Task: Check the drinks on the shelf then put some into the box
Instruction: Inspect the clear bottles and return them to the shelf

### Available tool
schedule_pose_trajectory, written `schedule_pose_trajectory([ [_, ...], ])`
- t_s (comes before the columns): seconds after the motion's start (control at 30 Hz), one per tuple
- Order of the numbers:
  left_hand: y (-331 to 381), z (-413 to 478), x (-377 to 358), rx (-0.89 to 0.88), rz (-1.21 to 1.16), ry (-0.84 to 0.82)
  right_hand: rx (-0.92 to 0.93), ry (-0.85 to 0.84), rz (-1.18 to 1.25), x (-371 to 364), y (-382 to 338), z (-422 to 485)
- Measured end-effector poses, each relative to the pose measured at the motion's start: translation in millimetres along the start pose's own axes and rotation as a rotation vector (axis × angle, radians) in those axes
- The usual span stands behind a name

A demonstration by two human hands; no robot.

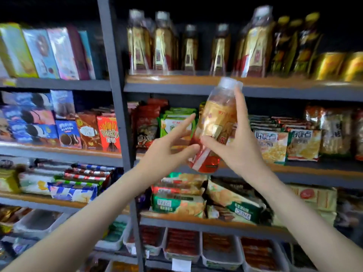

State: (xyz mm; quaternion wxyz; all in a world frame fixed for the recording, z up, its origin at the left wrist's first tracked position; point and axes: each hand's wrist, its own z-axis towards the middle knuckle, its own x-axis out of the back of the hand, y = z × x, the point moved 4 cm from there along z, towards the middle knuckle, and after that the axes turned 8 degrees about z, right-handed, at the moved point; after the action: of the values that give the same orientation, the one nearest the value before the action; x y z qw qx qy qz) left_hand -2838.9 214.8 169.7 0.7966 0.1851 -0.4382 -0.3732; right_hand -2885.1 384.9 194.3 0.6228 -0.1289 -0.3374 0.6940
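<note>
Hands — left [167, 152], right [241, 147] — on bottle [216, 116]

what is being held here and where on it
The drink bottle: the right hand grips its labelled middle; the left hand touches near its base.

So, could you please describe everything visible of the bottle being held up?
The bottle looks like clear plastic with a pale cap, amber drink and a gold-and-red label. It is off the shelf, tilted with its cap up and right. The right hand grips it; the left hand touches its lower side with the thumb.
</note>
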Motion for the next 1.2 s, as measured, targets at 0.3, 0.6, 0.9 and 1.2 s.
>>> schedule_pose_trajectory([
  [0.3, -21, 118, 110, -0.312, 0.589, 0.383, 0.556, 0.292, -0.212, 23, -24, 149],
  [0.6, -46, 210, 138, -0.487, 0.804, 0.579, 0.351, 0.273, -0.392, 15, 12, 233],
  [0.9, -58, 255, 135, -0.504, 0.884, 0.559, -0.057, 0.106, -0.560, 12, 45, 275],
  [1.2, -67, 264, 134, -0.505, 0.979, 0.497, -0.279, 0.020, -0.727, 24, 72, 305],
])
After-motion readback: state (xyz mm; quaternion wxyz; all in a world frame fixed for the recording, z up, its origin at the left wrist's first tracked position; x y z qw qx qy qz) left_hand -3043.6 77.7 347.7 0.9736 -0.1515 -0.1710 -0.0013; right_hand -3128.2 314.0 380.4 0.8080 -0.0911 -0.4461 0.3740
